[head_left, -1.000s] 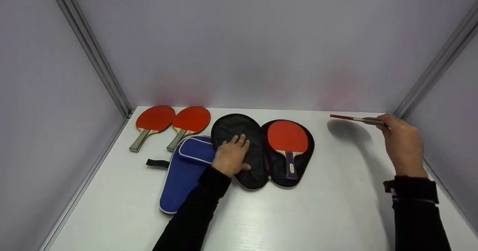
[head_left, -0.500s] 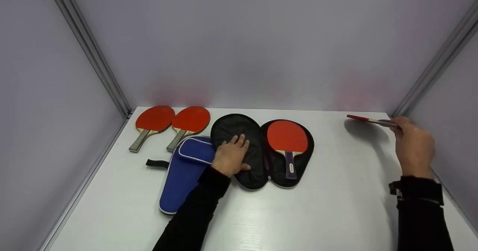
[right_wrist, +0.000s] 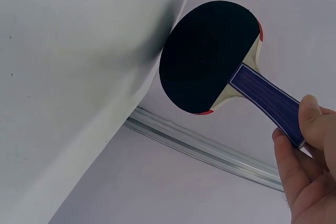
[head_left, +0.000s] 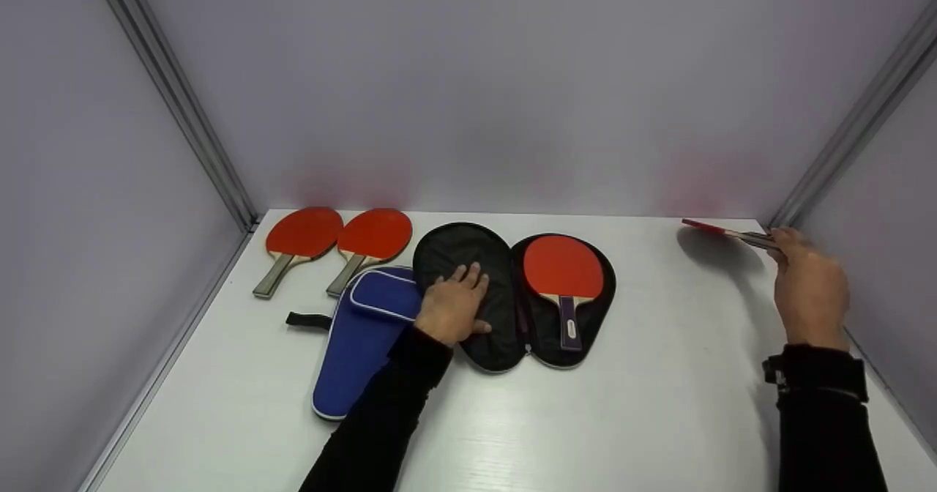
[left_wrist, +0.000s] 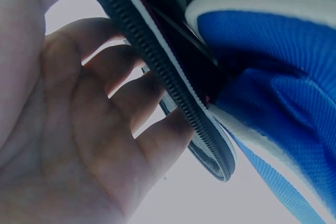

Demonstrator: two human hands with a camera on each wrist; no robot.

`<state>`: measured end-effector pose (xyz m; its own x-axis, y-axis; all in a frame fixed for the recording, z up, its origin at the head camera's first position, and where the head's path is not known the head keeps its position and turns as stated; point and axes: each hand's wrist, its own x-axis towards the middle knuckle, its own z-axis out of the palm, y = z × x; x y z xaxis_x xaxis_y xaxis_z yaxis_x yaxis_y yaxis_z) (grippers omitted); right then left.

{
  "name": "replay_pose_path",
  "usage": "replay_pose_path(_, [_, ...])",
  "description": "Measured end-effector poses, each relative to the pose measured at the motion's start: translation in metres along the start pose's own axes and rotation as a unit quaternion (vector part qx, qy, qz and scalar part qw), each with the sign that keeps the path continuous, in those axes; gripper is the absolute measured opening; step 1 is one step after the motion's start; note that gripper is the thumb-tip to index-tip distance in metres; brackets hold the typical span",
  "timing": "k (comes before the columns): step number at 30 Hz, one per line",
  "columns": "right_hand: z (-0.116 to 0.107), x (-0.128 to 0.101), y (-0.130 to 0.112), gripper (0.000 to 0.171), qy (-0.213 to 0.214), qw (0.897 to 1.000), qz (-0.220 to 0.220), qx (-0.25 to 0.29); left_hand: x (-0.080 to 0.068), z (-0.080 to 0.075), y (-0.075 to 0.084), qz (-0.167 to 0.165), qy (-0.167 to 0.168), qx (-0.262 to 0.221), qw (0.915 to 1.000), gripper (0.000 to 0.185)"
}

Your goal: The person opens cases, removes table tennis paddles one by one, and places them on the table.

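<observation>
My left hand rests with spread fingers on the left half of an unzipped black paddle case. In the left wrist view, the case's zipper edge crosses the fingertips and partly hides them. On the case's right half lies a table tennis paddle, red side up, handle toward me. Near the back right corner my right hand holds another table tennis paddle by the end of its blue handle, pinched between thumb and fingers. This paddle hangs above the table, nearly edge-on in the head view, its black side showing in the right wrist view.
Two red paddles lie side by side at the back left. A blue case with white piping sits partly under the black case and my left forearm, its black strap sticking out left. Pale walls enclose the white table.
My right hand has moved a little to the right with its paddle, which has tilted slightly, far end up. My left hand and the cases have stayed put.
</observation>
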<state>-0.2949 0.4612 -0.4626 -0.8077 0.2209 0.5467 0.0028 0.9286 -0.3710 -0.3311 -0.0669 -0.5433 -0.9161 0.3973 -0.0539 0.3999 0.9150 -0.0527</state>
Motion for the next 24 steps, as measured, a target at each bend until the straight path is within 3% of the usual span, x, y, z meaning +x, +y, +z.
replay_pose_path(5, [0.003, -0.002, 0.004, 0.036, -0.017, 1.000, 0.003, 0.007, 0.002, 0.003, -0.002, 0.004, 0.001, 0.024, 0.9997, 0.105])
replay_pose_path(16, [0.003, -0.007, 0.023, 0.034, -0.126, 0.992, 0.009, 0.005, 0.001, 0.007, -0.001, 0.003, 0.023, 0.034, 0.9992, 0.103])
replay_pose_path(24, [0.000, -0.008, 0.033, 0.044, -0.213, 0.977, 0.003, -0.016, 0.001, 0.005, 0.000, 0.002, 0.016, 0.030, 0.9994, 0.104])
